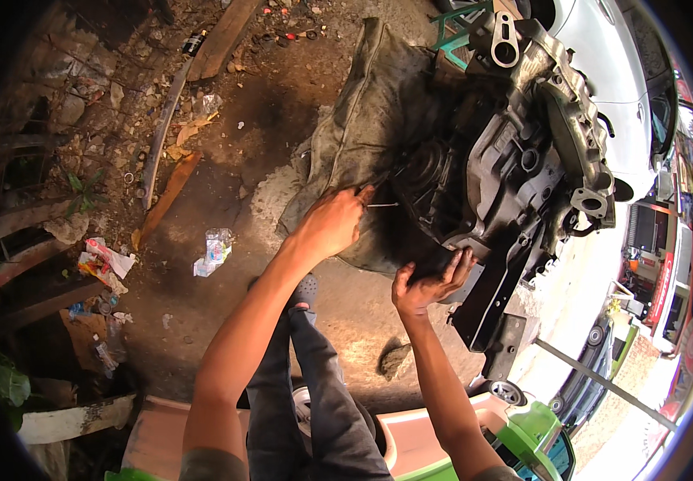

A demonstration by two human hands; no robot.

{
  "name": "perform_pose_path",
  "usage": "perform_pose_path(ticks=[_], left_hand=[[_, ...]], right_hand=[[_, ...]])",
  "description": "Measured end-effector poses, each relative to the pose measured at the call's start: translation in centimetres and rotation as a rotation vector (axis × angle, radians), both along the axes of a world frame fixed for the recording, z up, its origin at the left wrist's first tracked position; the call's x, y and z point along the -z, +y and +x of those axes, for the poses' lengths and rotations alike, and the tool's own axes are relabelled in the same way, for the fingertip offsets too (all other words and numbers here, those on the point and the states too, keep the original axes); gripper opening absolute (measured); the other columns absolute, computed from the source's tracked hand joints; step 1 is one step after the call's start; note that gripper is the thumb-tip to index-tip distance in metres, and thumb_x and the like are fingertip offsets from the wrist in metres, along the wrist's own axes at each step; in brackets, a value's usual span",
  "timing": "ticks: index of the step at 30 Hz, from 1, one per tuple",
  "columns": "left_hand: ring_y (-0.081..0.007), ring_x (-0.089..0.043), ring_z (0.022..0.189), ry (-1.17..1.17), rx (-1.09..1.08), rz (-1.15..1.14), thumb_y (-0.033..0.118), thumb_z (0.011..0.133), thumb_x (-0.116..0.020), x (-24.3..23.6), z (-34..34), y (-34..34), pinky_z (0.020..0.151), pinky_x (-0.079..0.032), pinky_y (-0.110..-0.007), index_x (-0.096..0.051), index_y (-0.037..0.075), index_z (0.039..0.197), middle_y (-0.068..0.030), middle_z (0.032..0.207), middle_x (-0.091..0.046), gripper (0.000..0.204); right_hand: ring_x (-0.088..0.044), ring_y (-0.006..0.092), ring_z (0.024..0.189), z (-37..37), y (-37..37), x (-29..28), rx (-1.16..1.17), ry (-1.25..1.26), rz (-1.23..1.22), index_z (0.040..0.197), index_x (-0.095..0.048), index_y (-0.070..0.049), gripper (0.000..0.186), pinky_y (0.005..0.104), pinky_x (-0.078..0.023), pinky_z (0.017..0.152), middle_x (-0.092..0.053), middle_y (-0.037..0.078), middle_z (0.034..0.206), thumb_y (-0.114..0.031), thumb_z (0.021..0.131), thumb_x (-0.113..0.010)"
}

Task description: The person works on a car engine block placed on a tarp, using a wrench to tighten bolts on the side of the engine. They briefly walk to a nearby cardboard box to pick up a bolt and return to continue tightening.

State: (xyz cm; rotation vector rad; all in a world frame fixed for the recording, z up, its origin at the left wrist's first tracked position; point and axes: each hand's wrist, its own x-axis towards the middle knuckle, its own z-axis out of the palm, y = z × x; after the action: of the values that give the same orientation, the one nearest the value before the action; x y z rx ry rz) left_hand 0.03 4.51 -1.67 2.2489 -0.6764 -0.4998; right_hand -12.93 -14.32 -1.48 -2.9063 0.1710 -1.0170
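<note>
In front of me lies a dark, greasy engine (515, 152) with bare metal castings and a round pulley (427, 164) on its near left side. My left hand (329, 226) is closed around a slim metal tool (382, 205), whose thin shaft points right toward the engine. Most of that tool is hidden in the fist, so its exact kind does not show. Against the engine's lower edge, by a metal bracket (468, 243), rests my right hand (435, 286) with its fingers stretched out. Under the engine's left side spreads a grimy grey-brown cloth (342, 132).
A white car (603, 48) stands behind the engine at right. Planks (222, 40), rubble and a crumpled plastic wrapper (215, 250) litter the ground at left. Below, a green and pink vehicle body (427, 433) lies behind my legs. A stone (395, 359) sits near my foot.
</note>
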Motion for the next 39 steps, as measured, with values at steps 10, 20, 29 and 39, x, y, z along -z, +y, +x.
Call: perform_pose_path(ticks=[10,20,29,39], left_hand=[[-0.0337,-0.063,0.103,-0.092,-0.008,0.033,0.007,0.076,-0.067,-0.2,1.4,-1.7,0.099,-0.043,-0.045,-0.062,0.005,0.124,-0.0181,0.109,-0.063,0.048],[-0.0371,-0.058,0.111,-0.155,-0.192,-0.234,-0.001,0.081,-0.057,3.7,0.1,-3.4,0.101,-0.044,-0.045,-0.062,0.009,0.127,-0.0207,0.121,-0.059,0.048],[-0.0351,-0.058,0.109,-0.315,-0.323,-0.225,0.0,0.076,-0.059,7.0,-0.5,-5.1,0.099,-0.043,-0.045,-0.065,0.012,0.124,-0.0178,0.115,-0.063,0.05],[-0.034,-0.061,0.1,-0.324,-0.356,-0.24,-0.001,0.073,-0.06,5.3,-0.6,-5.2,0.091,-0.046,-0.045,-0.07,0.009,0.114,-0.0156,0.1,-0.067,0.043]], right_hand=[[-0.027,0.0453,0.137,0.1,0.1,-0.1,0.004,0.007,-0.029,0.146,-0.03,0.001,0.078,0.056,-0.022,0.113,-0.034,0.025,0.146,-0.032,0.08,-0.056],[-0.027,0.0468,0.137,0.2,0.3,-0.7,-0.009,0.037,-0.041,0.146,-0.026,0.004,0.08,0.0565,-0.02,0.114,-0.031,0.028,0.147,-0.027,0.079,-0.055],[-0.026,0.0463,0.138,0.4,0.4,-0.9,-0.026,0.012,-0.046,0.145,-0.028,0.005,0.082,0.0557,-0.02,0.114,-0.032,0.026,0.147,-0.022,0.072,-0.057],[-0.027,0.0453,0.138,0.4,0.7,-1.0,-0.021,-0.004,-0.047,0.145,-0.028,0.006,0.082,0.0537,-0.018,0.116,-0.032,0.025,0.148,-0.021,0.072,-0.057]])
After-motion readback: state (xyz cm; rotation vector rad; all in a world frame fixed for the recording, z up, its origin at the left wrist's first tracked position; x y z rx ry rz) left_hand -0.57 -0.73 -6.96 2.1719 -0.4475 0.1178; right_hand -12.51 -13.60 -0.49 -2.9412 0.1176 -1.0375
